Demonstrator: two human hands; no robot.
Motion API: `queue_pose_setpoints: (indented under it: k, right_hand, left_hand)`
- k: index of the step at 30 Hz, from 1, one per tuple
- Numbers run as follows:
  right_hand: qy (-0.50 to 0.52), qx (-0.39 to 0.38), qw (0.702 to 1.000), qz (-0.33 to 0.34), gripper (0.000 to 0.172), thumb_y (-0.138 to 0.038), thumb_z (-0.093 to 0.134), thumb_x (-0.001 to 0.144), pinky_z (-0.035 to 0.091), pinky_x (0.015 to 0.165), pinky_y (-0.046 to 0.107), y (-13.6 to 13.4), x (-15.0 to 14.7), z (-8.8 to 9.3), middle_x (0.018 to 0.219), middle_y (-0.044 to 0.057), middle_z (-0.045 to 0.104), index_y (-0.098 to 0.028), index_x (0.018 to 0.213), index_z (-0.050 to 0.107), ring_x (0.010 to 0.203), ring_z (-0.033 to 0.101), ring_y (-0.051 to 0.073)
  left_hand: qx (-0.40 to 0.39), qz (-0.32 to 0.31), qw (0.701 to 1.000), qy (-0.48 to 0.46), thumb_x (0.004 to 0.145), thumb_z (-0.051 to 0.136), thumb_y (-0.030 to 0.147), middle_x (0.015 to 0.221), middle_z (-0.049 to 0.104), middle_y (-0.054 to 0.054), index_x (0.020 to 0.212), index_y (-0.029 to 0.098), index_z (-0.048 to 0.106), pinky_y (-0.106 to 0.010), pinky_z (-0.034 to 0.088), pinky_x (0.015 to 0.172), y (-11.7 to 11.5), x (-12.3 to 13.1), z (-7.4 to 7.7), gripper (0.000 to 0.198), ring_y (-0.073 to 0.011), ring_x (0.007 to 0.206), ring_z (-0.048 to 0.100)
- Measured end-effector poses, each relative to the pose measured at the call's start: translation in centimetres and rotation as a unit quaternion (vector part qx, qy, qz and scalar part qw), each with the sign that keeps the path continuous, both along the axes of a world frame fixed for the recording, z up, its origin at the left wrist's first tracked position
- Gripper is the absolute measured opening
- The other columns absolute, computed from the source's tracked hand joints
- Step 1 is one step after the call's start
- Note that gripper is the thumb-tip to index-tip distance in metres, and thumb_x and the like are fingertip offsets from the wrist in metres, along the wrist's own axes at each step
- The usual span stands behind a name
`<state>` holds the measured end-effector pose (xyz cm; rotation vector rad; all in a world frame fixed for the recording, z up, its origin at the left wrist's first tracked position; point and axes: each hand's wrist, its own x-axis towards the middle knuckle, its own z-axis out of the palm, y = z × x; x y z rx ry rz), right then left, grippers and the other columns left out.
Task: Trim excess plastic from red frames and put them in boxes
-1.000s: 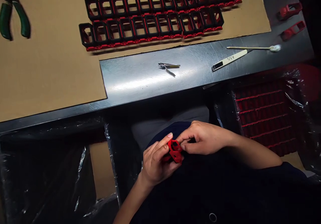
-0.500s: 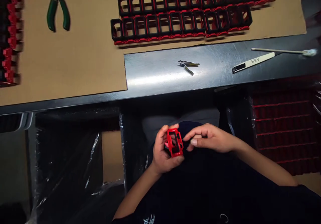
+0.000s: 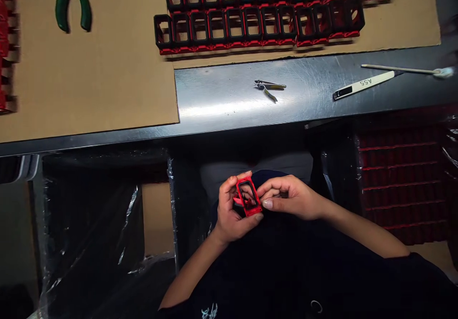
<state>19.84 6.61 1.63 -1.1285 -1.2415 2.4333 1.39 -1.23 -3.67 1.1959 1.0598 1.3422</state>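
Observation:
My left hand (image 3: 229,216) grips a small red and black plastic frame (image 3: 254,210) between its thumb below and its fingers above. The frame has a rectangular opening and is held tilted over my lap. At its right side my right hand (image 3: 294,198) has thumb and fingers closed in on the edge; the exact contact of the fingertips is partly hidden. On the metal table edge beyond my hands lie nail clippers (image 3: 269,87).
Two rows of similar red and black frames (image 3: 236,28) stand on cardboard (image 3: 118,80). Green-handled pliers (image 3: 73,6) lie left. A white A55 knife-like tool (image 3: 365,86) and a cotton-tipped stick (image 3: 400,68) are right. Plastic-lined boxes flank my lap; the right one holds red parts (image 3: 402,188).
My right hand has moved left onto the frame's right side. The frame has turned, so its opening now faces up more squarely. The camera view has shifted slightly.

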Motion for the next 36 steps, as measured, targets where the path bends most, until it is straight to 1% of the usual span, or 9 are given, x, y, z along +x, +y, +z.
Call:
queue_pose_setpoints:
  k: [5,8,11,13,18,23,25,31,36]
  right_hand:
    - [0.0,-0.013,1.0,-0.009,0.037,-0.044,0.077,0.082,0.048,0.07,0.026,0.0,-0.1,-0.3,0.081,0.003,0.072,-0.014,0.102,0.072,0.07,0.063,0.012]
    - [0.009,-0.029,0.999,-0.018,0.042,-0.051,0.076,0.081,0.046,0.066,0.025,0.0,-0.3,-0.7,0.074,0.001,0.069,-0.013,0.098,0.071,0.066,0.059,0.011]
    - [0.018,-0.043,0.999,-0.022,0.047,-0.055,0.077,0.08,0.045,0.065,0.025,-0.1,-0.6,-1.1,0.069,-0.001,0.065,-0.012,0.096,0.07,0.063,0.057,0.01]
    - [0.02,-0.052,0.998,-0.029,0.048,-0.056,0.078,0.078,0.045,0.065,0.025,-0.2,-0.6,-1.4,0.07,-0.001,0.066,-0.012,0.095,0.069,0.063,0.057,0.01]
    - [0.009,-0.061,0.997,-0.045,0.046,-0.054,0.081,0.076,0.046,0.066,0.025,-0.4,-0.6,-1.6,0.076,0.001,0.069,-0.013,0.092,0.068,0.065,0.061,0.01]
    - [0.012,-0.057,0.997,-0.056,0.044,-0.052,0.082,0.074,0.048,0.067,0.024,-0.3,-0.8,-1.6,0.076,0.001,0.071,-0.014,0.091,0.068,0.067,0.063,0.01]
    - [0.013,-0.058,0.997,-0.058,0.043,-0.051,0.082,0.074,0.049,0.067,0.025,-0.3,-0.8,-1.6,0.076,0.001,0.071,-0.014,0.091,0.068,0.067,0.063,0.011]
    - [0.031,-0.062,0.996,-0.06,0.041,-0.046,0.083,0.076,0.05,0.071,0.025,-0.4,-0.8,-1.8,0.079,0.001,0.072,-0.014,0.096,0.068,0.07,0.065,0.011]
    - [0.044,-0.083,0.993,-0.078,0.041,-0.042,0.087,0.072,0.053,0.076,0.027,-0.9,-0.9,-2.1,0.087,0.003,0.074,-0.015,0.096,0.066,0.077,0.069,0.013]
  left_hand:
    - [0.018,0.006,1.0,0.023,0.085,0.076,0.038,0.139,0.055,-0.016,0.148,0.032,0.031,-0.028,0.06,0.068,0.0,0.0,0.2,0.078,-0.0143,0.083,0.068]
    - [0.001,0.013,0.999,0.043,0.083,0.078,0.039,0.132,0.06,-0.015,0.147,0.029,0.033,-0.028,0.059,0.068,0.0,-0.1,0.4,0.079,-0.0138,0.08,0.068]
    - [-0.015,0.023,0.998,0.054,0.081,0.08,0.042,0.125,0.062,-0.013,0.144,0.027,0.037,-0.029,0.059,0.071,0.0,-0.2,0.4,0.078,-0.0123,0.076,0.067]
    - [-0.02,0.028,0.998,0.054,0.08,0.08,0.042,0.125,0.062,-0.013,0.142,0.026,0.038,-0.029,0.06,0.072,-0.1,-0.2,0.3,0.077,-0.0118,0.075,0.067]
    - [-0.044,0.025,0.998,0.043,0.079,0.081,0.042,0.126,0.063,-0.014,0.14,0.026,0.039,-0.028,0.06,0.069,-0.1,0.0,0.2,0.077,-0.0123,0.077,0.067]
    - [-0.028,0.021,0.998,0.044,0.08,0.081,0.042,0.12,0.065,-0.012,0.141,0.027,0.038,-0.029,0.06,0.071,0.0,0.0,-0.1,0.077,-0.0124,0.077,0.067]
    - [-0.023,0.025,0.998,0.058,0.08,0.081,0.042,0.12,0.065,-0.012,0.142,0.027,0.037,-0.03,0.06,0.071,0.0,-0.1,-0.2,0.077,-0.0126,0.076,0.067]
    - [0.018,0.04,0.995,0.092,0.082,0.079,0.036,0.134,0.058,-0.016,0.148,0.03,0.035,-0.03,0.061,0.068,0.2,0.0,-0.3,0.08,-0.0136,0.076,0.069]
    - [0.028,0.048,0.992,0.111,0.082,0.078,0.036,0.133,0.059,-0.018,0.149,0.029,0.033,-0.033,0.062,0.067,0.2,0.1,-0.3,0.081,-0.0143,0.074,0.069]
